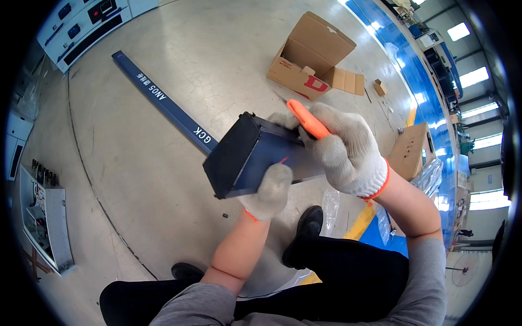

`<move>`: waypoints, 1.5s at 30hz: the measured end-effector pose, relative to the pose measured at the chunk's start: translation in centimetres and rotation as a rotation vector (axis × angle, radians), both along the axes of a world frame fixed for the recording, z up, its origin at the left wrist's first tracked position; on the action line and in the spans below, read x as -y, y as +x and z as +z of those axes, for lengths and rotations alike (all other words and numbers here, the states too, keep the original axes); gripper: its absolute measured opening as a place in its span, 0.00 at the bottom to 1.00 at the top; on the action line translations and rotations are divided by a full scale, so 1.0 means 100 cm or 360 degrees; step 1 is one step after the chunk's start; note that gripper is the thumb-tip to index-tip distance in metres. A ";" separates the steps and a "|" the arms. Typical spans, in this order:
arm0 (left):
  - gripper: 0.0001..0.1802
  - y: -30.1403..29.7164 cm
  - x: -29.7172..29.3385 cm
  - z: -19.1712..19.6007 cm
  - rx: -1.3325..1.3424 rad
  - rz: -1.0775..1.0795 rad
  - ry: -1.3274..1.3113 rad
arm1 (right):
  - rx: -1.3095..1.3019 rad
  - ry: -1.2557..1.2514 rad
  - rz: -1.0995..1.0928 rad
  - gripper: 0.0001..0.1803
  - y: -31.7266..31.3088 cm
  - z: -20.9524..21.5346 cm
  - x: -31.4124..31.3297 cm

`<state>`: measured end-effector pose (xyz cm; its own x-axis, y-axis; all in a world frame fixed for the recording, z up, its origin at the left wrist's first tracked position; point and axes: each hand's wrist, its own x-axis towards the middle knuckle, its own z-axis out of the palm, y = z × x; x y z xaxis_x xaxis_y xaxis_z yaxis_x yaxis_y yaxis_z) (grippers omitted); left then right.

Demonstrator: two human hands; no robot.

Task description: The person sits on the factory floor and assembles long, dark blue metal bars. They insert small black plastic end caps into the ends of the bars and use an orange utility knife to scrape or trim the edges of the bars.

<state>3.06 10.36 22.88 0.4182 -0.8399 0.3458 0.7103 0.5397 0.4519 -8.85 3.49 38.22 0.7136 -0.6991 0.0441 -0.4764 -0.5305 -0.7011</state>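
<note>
Both my hands wear grey knit gloves with orange cuffs. My left hand (270, 190) grips a dark blue rectangular metal channel piece (242, 155) from below, its open end turned toward the left. My right hand (345, 149) is closed on an orange-handled tool (307, 119), probably a utility knife, held against the top right of the dark piece. The tool's tip is hidden behind the piece and my glove.
A long dark blue bar with white lettering (163, 100) lies on the concrete floor behind the piece. An open cardboard box (310, 60) sits further back, smaller cardboard pieces (408, 149) to the right. Grey cabinets (81, 27) stand top left, a rack (46, 217) at left.
</note>
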 end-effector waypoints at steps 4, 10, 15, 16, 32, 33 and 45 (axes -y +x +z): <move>0.38 0.004 0.002 -0.032 -0.0153 -0.0072 -0.0046 | 0.0178 -0.0403 0.0122 0.29 0.005 -0.010 -0.001; 0.39 0.004 -0.001 -0.035 -0.0307 -0.0217 -0.0228 | 0.0008 -0.0507 0.0260 0.30 0.002 -0.006 0.001; 0.42 -0.003 -0.005 -0.039 -0.0473 -0.0097 0.0100 | -0.0017 -0.0565 0.0219 0.29 0.004 -0.006 -0.002; 0.42 -0.004 -0.005 -0.039 -0.0532 -0.0123 0.0045 | -0.0015 -0.0559 0.0224 0.28 0.003 -0.005 -0.002; 0.38 -0.001 -0.013 -0.016 -0.0022 -0.0198 0.0068 | -0.0326 -0.0251 0.0061 0.28 0.002 0.019 -0.014; 0.40 0.000 -0.014 -0.015 0.0112 -0.0159 0.0119 | -0.0345 -0.0281 0.0075 0.28 0.002 0.020 -0.014; 0.46 -0.008 -0.017 -0.005 -0.0532 -0.0346 0.0159 | -0.0488 -0.0114 0.0057 0.28 -0.001 0.028 -0.016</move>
